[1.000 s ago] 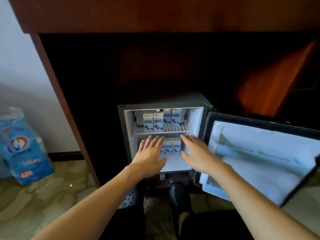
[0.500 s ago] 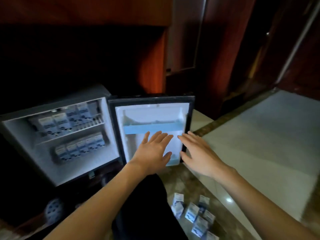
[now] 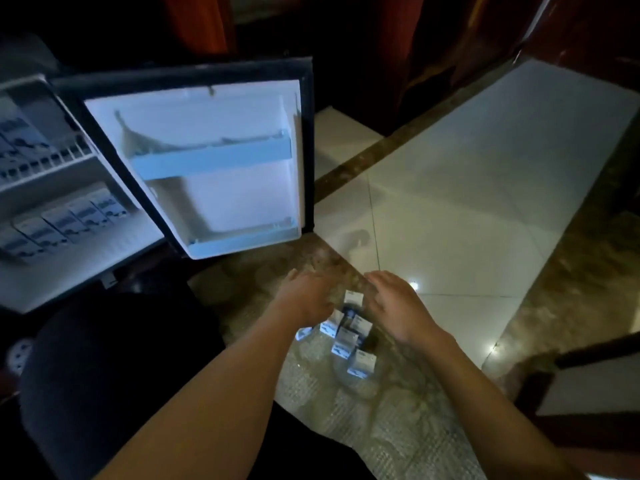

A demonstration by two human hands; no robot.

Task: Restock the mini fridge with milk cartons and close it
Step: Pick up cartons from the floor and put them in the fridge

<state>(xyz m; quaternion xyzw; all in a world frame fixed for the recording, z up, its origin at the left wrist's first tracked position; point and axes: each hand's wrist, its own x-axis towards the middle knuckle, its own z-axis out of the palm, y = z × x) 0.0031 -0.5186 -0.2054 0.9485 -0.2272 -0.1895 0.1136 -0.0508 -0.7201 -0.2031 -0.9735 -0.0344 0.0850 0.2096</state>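
Both my arms reach down toward the loose cluster of small white-and-blue milk cartons (image 3: 346, 337) lying on the floor in front of me, some upright and some tipped over. My left grip (image 3: 304, 296) hovers over the left edge of that cluster with its fingers stretched forward and holding nothing. Its fingertips are blurred, so I cannot tell whether they touch a carton. My right grip (image 3: 398, 306) is just right of the cluster, palm down, fingers loosely spread and also holding nothing. The topmost carton shows in the gap between my two grips. To my left stands the small grey mini fridge with a white inside (image 3: 69, 271). Its black-framed white door (image 3: 242, 202) is swung wide open toward me, with a pale blue rail (image 3: 211, 161) across its inner face. Inside, a row of the same cartons (image 3: 69, 220) stands on the bottom of the compartment, and more cartons (image 3: 20, 140) stand on the white wire shelf (image 3: 45, 164) above. Beyond my grips the floor is glossy pale tile (image 3: 467, 202) edged with brown mottled strips. My knee in dark fabric (image 3: 104, 375) fills the lower left.
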